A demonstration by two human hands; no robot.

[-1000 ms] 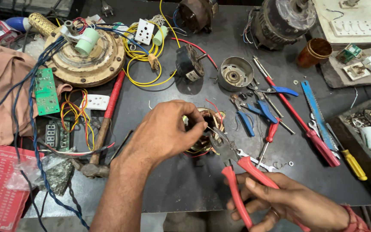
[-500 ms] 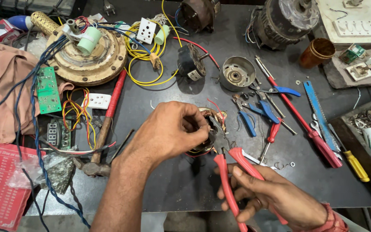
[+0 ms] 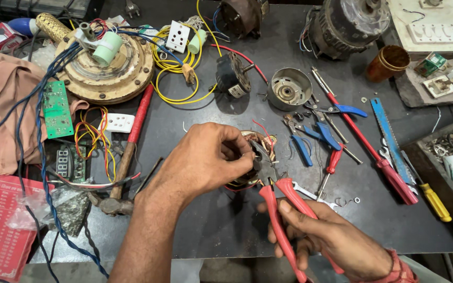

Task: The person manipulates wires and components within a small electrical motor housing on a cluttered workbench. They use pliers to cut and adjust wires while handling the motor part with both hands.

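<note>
Motor winding [image 3: 247, 157], a small coil with red leads, sits mid-way on the dark cluttered surface [image 3: 195, 220], just left of the blue-handled pliers [image 3: 310, 137]. The left hand [image 3: 205, 160] closes over it, hiding most of it. The right hand [image 3: 331, 238] grips red-handled pliers [image 3: 281, 209], whose tips reach the winding; handle ends are cut off.

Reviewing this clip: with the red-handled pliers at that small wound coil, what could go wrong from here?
The pliers nose sits close to the left hand fingertips, so a slip could pinch them. The coil has thin red leads that could snap if tugged. Loose washers nearby could be knocked away.
</note>
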